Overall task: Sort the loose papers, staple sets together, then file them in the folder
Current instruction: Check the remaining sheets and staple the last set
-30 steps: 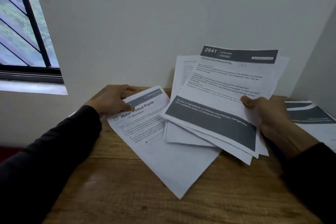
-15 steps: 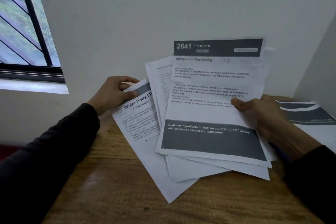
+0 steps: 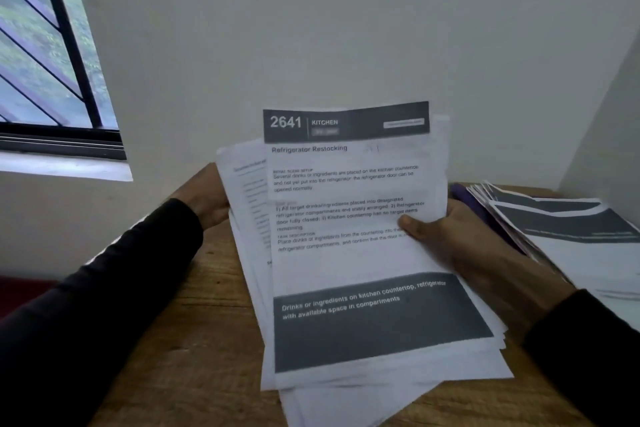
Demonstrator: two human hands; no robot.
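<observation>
While both hands, the left hand (image 3: 211, 204) and right hand (image 3: 446, 236), gripped the uneven sheaf of papers (image 3: 353, 253) above the surface (image 3: 194, 350), sorting looked barely underway, stapling and filing undone, another pile (image 3: 568, 236) waiting.

Both my hands hold a loose sheaf of white printed papers (image 3: 346, 253) above the brown wooden counter (image 3: 194, 340).

My right hand (image 3: 460, 239) grips the sheaf's right edge, thumb pressed on the top sheet headed "2641 KITCHEN, Refrigerator Restocking" (image 3: 349, 184); my left hand (image 3: 207, 201) holds the left edge, its fingers hidden behind the sheets. Both sleeves are black. At the right of the counter lies a second pile of white and dark-grey printed papers (image 3: 561, 229) on a purple folder (image 3: 478, 208). A black-barred window (image 3: 52, 62) sits in the white wall at left.
</observation>
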